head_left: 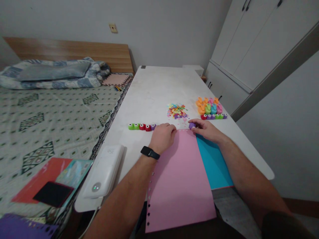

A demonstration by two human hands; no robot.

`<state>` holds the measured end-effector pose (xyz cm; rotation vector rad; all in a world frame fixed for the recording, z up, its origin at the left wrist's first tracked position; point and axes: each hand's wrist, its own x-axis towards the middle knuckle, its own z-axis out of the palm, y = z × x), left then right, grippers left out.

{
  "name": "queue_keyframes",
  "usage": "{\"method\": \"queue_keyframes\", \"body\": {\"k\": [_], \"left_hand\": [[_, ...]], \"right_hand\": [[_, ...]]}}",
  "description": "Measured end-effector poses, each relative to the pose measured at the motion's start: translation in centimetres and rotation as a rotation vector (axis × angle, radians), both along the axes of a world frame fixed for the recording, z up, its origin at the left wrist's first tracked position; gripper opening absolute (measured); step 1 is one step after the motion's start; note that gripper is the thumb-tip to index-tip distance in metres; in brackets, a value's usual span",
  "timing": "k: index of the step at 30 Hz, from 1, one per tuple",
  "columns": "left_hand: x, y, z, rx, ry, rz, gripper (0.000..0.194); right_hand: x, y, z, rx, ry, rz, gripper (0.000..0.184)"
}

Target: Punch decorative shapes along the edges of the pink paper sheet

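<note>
Pink paper (pixel 183 179) between both hands (pixel 163 135) (pixel 206 128)

Pale grey wall (pixel 159 30) (one small socket (pixel 113 28)), white wardrobe (pixel 251 39), bed (pixel 67 106) with wooden headboard (pixel 74 49).

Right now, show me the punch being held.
The purple punch in the right hand, at the far edge of the pink sheet; the other punches stand in rows.
</note>
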<state>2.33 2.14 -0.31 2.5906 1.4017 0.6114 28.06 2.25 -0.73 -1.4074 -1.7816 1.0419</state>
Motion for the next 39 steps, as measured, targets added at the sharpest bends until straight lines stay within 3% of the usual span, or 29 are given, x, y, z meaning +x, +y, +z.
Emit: {"method": "queue_keyframes", "body": {"k": [19, 39], "left_hand": [[0.10, -0.01, 0.13, 0.012, -0.021, 0.005, 0.024], [0.28, -0.21, 0.33, 0.005, -0.016, -0.003, 0.025]], "right_hand": [[-0.38, -0.31, 0.01, -0.076, 0.034, 0.038, 0.049], [-0.28, -0.01, -0.56, -0.126, 0.136, 0.064, 0.036]]}}
